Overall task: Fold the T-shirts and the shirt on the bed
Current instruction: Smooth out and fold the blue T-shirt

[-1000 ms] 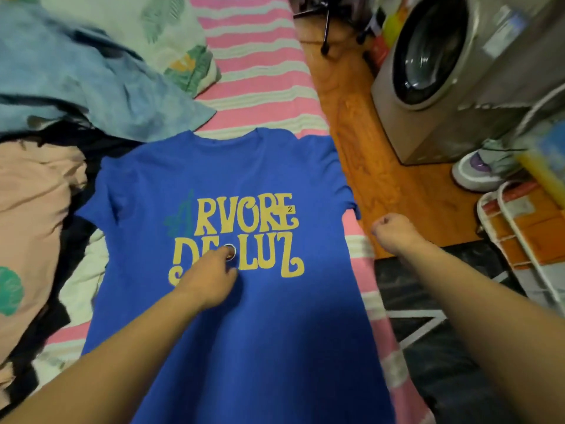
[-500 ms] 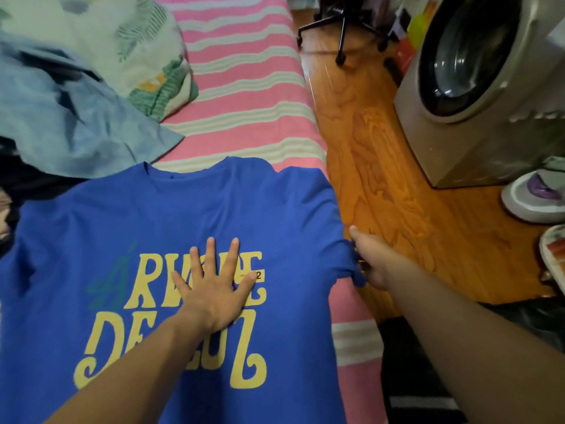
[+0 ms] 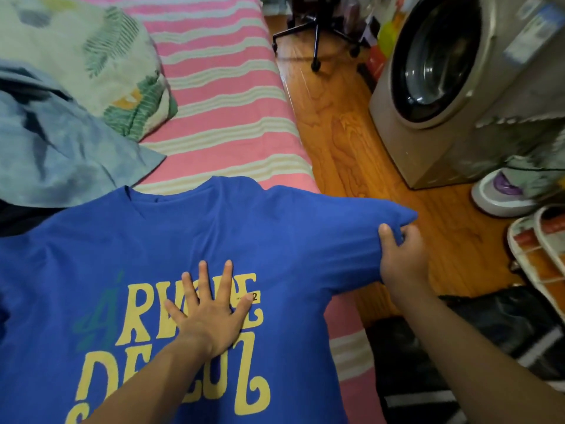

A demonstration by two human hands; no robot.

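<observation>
One blue T-shirt (image 3: 189, 240) with yellow lettering lies front up on the bed (image 3: 214, 96), which carries a pink and cream striped cover. Two hands act on it. The left hand (image 3: 211, 313) lies flat on the chest print, fingers (image 3: 203, 276) straight and spread wide, pressing the cloth down. The right hand (image 3: 400, 255) is at the edge of the bed nearest the floor, its fingers curled round the right sleeve, thumb (image 3: 385, 237) on top; the sleeve is drawn outward and stands off the mattress edge. The shirt's collar points away from the person, toward one grey-blue garment (image 3: 61, 154) lying crumpled at the upper left, which partly overlaps one leaf-patterned pillow (image 3: 101, 56). On the wooden floor (image 3: 351, 154) stand one front-loading washing machine (image 3: 452, 81), one wheeled chair base (image 3: 316, 35) and one white shoe (image 3: 501, 194) with purple trim.
</observation>
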